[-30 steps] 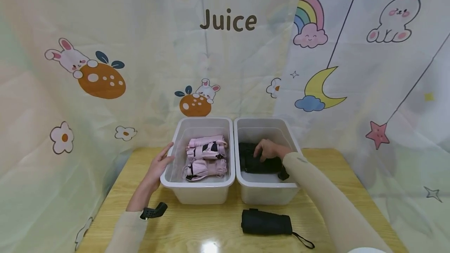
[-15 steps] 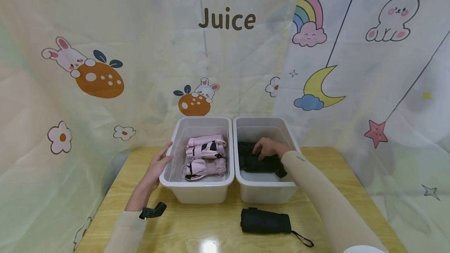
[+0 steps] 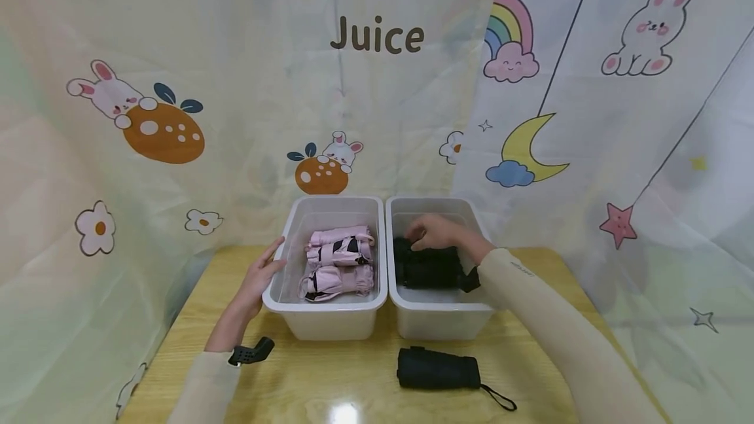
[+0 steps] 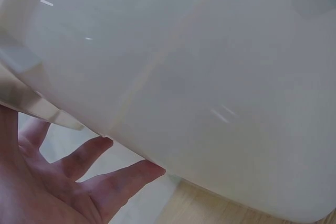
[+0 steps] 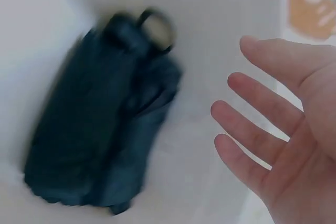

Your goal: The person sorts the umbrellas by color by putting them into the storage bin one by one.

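My left hand [image 3: 259, 280] rests at the left rim of the left white bin [image 3: 332, 324]. In the left wrist view its spread fingertips [image 4: 152, 168] touch the bin's edge. Three pink folded umbrellas with black patches, one of them [image 3: 341, 280] nearest me, lie inside. Over the right white bin [image 3: 442, 324], my right hand [image 3: 438, 233] hovers above black folded umbrellas [image 3: 432, 275] lying side by side. The right wrist view has this hand [image 5: 283, 124] with fingers extended, holding nothing, apart from the blurred dark umbrellas [image 5: 84, 124] and their strap loop.
Another black folded umbrella [image 3: 438, 370] with a wrist strap lies on the wooden table [image 3: 283, 385] in front of the right bin. Both bins stand side by side. Behind them hangs a printed curtain [image 3: 235, 84].
My right hand has lifted away from the black umbrellas and shifted slightly up and left. The left hand stays at the left bin; the head view has shifted a little.
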`<action>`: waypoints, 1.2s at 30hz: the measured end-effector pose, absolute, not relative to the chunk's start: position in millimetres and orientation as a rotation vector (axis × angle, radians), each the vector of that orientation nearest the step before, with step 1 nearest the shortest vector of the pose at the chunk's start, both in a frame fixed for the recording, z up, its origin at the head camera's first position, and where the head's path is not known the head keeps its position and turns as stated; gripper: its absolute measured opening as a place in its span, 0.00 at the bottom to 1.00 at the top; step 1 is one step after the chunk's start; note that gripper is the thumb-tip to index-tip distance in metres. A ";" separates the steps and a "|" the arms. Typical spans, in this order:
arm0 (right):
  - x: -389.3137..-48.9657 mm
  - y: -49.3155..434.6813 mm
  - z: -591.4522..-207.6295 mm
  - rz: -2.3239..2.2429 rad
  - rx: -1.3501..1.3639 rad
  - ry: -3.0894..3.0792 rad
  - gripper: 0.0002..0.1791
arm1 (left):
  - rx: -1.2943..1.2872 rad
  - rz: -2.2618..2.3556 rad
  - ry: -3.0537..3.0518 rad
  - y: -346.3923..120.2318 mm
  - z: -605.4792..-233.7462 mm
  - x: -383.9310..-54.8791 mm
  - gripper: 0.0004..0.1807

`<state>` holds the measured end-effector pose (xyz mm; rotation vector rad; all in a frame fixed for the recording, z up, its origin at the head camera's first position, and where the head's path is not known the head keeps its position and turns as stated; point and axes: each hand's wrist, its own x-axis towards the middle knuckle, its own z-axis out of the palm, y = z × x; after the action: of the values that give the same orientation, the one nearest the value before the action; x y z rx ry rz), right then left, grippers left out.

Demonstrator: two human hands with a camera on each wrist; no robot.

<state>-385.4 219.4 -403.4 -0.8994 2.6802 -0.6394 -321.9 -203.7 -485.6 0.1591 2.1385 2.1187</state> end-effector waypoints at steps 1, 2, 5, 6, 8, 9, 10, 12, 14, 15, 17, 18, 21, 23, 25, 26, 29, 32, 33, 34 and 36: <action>-381.0 215.9 -397.1 -0.632 -0.949 2.689 0.17 | 0.167 2.119 2.142 -204.7 -485.0 -322.5 0.33; -375.6 212.7 -390.8 -0.641 -0.985 2.696 0.16 | 0.167 2.120 2.147 -205.4 -484.4 -323.0 0.33; -355.3 205.9 -374.1 -0.707 -1.078 2.708 0.15 | 0.185 2.120 2.151 -207.2 -483.7 -323.7 0.33; -347.2 204.2 -368.9 -0.742 -1.100 2.705 0.15 | 0.185 2.119 2.151 -207.5 -483.7 -323.4 0.33; -329.9 201.1 -359.4 -0.833 -1.122 2.680 0.15 | 0.175 2.118 2.153 -208.2 -484.0 -322.2 0.33; -320.5 200.2 -355.5 -0.881 -1.128 2.663 0.14 | 0.168 2.117 2.149 -208.4 -484.2 -321.3 0.32; -311.1 199.7 -352.5 -0.933 -1.134 2.641 0.14 | 0.164 2.117 2.146 -208.3 -484.3 -320.5 0.32; -292.2 199.7 -349.5 -1.012 -1.141 2.614 0.14 | 0.161 2.117 2.136 -207.9 -484.5 -319.5 0.32; -272.9 201.0 -349.5 -1.064 -1.174 2.591 0.14 | 0.167 2.121 2.130 -206.7 -484.2 -318.9 0.32; -263.1 201.7 -350.4 -1.086 -1.195 2.578 0.14 | 0.174 2.121 2.127 -206.1 -483.9 -319.2 0.32; -244.8 203.3 -355.5 -1.129 -1.250 2.521 0.15 | 0.194 2.127 2.119 -205.0 -483.6 -319.8 0.33; -235.8 203.9 -359.1 -1.151 -1.277 2.479 0.15 | 0.188 2.135 2.113 -204.6 -483.4 -319.8 0.32; -210.6 205.2 -374.0 -1.198 -1.338 2.341 0.15 | 0.175 2.138 2.120 -204.5 -483.8 -319.3 0.32; -194.5 207.1 -387.1 -1.203 -1.352 2.253 0.16 | 0.160 2.135 2.112 -204.0 -486.0 -318.3 0.32; -181.2 208.6 -400.4 -1.173 -1.373 2.217 0.17 | 0.156 2.129 2.107 -203.3 -487.5 -317.2 0.32; -176.0 209.5 -407.5 -1.151 -1.381 2.212 0.17 | 0.160 2.127 2.101 -203.2 -488.1 -316.8 0.32; -166.7 211.4 -427.7 -1.042 -1.368 2.266 0.18 | 0.165 2.130 2.087 -202.8 -488.4 -315.8 0.32; -166.3 214.2 -449.6 -0.921 -1.324 2.378 0.17 | 0.159 2.137 2.092 -203.4 -487.5 -316.3 0.32; -167.6 215.7 -457.6 -0.892 -1.310 2.420 0.16 | 0.158 2.143 2.092 -203.3 -486.9 -316.8 0.32; -169.2 217.3 -465.2 -0.878 -1.290 2.457 0.16 | 0.157 2.143 2.100 -203.3 -486.4 -317.5 0.32; -172.9 221.8 -480.7 -0.863 -1.248 2.529 0.16 | 0.172 2.154 2.101 -202.8 -485.3 -319.0 0.32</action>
<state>-172.9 221.8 -480.7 -1.2478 2.5292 -0.8634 -319.0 -202.8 -485.3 0.1721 2.1013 2.1538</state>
